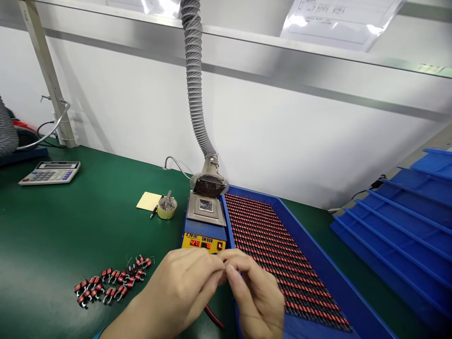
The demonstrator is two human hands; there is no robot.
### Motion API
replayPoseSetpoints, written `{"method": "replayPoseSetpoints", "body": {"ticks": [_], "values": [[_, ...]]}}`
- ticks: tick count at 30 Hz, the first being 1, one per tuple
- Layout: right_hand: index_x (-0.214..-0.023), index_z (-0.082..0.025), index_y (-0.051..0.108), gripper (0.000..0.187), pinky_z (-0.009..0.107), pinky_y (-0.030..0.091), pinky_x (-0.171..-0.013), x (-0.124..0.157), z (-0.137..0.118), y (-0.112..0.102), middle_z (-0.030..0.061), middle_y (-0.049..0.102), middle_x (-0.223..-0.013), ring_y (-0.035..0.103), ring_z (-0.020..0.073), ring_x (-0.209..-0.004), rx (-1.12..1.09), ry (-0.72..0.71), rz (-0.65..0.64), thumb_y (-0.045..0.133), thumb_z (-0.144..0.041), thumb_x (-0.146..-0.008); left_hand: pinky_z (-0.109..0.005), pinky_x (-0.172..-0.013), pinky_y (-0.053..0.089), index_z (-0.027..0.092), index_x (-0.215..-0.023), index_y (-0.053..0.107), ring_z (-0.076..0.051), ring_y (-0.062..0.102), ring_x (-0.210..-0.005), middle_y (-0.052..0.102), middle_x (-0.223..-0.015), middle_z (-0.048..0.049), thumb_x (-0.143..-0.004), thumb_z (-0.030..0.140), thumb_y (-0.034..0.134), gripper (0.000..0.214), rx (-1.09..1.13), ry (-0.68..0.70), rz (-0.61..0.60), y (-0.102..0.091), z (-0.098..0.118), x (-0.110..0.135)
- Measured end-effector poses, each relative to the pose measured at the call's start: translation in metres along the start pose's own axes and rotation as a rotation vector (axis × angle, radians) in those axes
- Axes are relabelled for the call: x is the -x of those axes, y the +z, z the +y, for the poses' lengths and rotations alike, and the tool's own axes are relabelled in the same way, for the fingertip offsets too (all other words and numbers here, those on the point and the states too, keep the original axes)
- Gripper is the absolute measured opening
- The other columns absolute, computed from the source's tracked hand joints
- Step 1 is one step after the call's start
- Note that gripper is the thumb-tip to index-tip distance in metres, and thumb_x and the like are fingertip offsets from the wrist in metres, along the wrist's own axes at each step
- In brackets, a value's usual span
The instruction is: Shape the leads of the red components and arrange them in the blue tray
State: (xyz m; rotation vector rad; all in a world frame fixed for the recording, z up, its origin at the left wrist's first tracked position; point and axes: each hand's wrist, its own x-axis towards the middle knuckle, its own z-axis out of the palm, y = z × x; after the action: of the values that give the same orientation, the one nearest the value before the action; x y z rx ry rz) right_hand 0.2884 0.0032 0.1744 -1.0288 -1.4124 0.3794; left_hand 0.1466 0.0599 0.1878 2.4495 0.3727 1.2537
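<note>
My left hand (187,285) and my right hand (252,289) meet fingertip to fingertip in front of the solder pot (205,238). Both are closed in a pinch, and whatever sits between the fingers is hidden or too small to name. The solder pot has a yellow front with lit red digits and a small square of shiny metal on top. Left of my left hand lies a loose group of red-wound coils (115,278) with black and silvery parts. To the right, a blue tray (325,270) holds many similar red and black coils in tight rows.
A fume hose (194,75) hangs down to a round hood (209,183) over the pot. A small tin (166,208), pen (155,209), yellow notepad (148,201) and calculator (51,173) lie leftward. Stacked blue trays (399,226) stand right. A dark red cable (214,318) runs below my hands.
</note>
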Motion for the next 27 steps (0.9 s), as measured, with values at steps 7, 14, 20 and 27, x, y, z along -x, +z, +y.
{"method": "replayPoseSetpoints", "body": {"ticks": [7, 14, 20, 27], "values": [[-0.074, -0.019, 0.068, 0.022, 0.026, 0.052, -0.060, -0.004, -0.001, -0.003, 0.0024, 0.065, -0.060, 0.063, 0.0158, -0.059, -0.415, 0.181, -0.066, 0.058, -0.031, -0.089, -0.014, -0.059, 0.042, 0.020, -0.081, 0.053, -0.008, 0.055, -0.060, 0.061, -0.069, 0.0048, -0.091, 0.011, 0.047, 0.016, 0.214, -0.199, -0.018, -0.003, 0.004, -0.001], [-0.089, -0.026, 0.070, 0.009, 0.032, 0.055, -0.073, 0.000, -0.002, 0.001, 0.0026, 0.072, -0.080, 0.068, 0.0190, -0.078, -0.252, -0.020, 0.004, 0.065, -0.019, -0.086, -0.015, -0.064, 0.042, 0.021, -0.077, 0.055, -0.008, 0.054, -0.065, 0.057, -0.069, 0.0064, -0.092, 0.020, 0.049, 0.016, 0.342, -0.387, -0.101, -0.008, 0.006, -0.002], [-0.077, -0.023, 0.061, 0.016, 0.025, 0.051, -0.064, -0.001, -0.004, -0.006, -0.0026, 0.062, -0.061, 0.063, 0.0139, -0.064, -0.270, 0.053, 0.251, 0.056, -0.025, -0.092, -0.018, -0.064, 0.040, 0.022, -0.077, 0.057, -0.010, 0.052, -0.065, 0.057, -0.069, 0.0057, -0.092, 0.023, 0.049, 0.016, 0.344, -0.431, -0.148, -0.011, 0.005, -0.002], [-0.074, -0.021, 0.066, 0.013, 0.021, 0.051, -0.063, -0.006, 0.003, -0.004, -0.0024, 0.061, -0.060, 0.063, 0.0119, -0.062, -0.457, 0.166, 0.118, 0.064, -0.024, -0.087, -0.019, -0.075, 0.044, 0.028, -0.115, 0.052, -0.011, 0.054, -0.082, 0.057, -0.090, 0.0021, -0.091, 0.022, 0.051, 0.025, 0.788, -0.536, -0.031, -0.008, 0.000, -0.001]]}}
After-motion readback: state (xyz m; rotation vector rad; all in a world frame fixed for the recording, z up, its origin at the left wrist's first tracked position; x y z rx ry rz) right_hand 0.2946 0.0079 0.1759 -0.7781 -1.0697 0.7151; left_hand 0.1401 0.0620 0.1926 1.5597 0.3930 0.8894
